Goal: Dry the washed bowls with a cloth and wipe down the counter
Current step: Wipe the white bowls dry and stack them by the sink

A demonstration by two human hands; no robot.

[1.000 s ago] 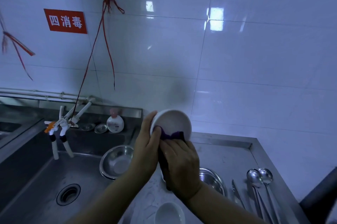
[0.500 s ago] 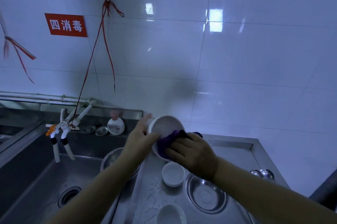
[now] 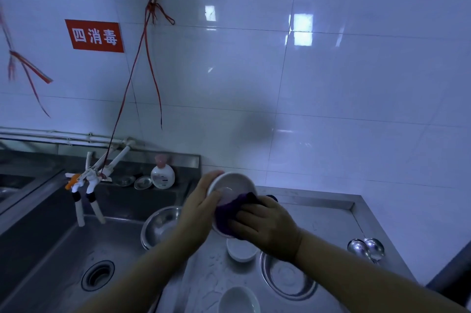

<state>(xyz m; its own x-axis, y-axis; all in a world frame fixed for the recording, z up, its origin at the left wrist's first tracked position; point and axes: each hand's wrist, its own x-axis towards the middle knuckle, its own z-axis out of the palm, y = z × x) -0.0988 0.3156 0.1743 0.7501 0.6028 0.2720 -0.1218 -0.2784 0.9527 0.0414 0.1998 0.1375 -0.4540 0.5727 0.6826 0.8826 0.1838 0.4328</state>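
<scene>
My left hand (image 3: 201,207) grips a white bowl (image 3: 233,186) by its left rim and holds it tilted above the steel counter (image 3: 328,213). My right hand (image 3: 269,224) holds a purple cloth (image 3: 228,209) pressed into the lower part of the bowl. Below my hands a small white bowl (image 3: 240,253) stands on the counter, and another white bowl (image 3: 238,300) sits at the bottom edge. A steel bowl (image 3: 288,279) lies right of them, partly under my right forearm.
The sink basin (image 3: 71,254) with its drain (image 3: 98,274) lies to the left and holds a steel bowl (image 3: 159,226). Two taps (image 3: 85,182) and a soap bottle (image 3: 162,172) stand behind it. Two ladles (image 3: 367,247) rest on the counter's right side.
The cloth and my right hand have shifted from the bowl's front to its lower right side. The view tilted down, so the counter's bowls show more and the ladles less.
</scene>
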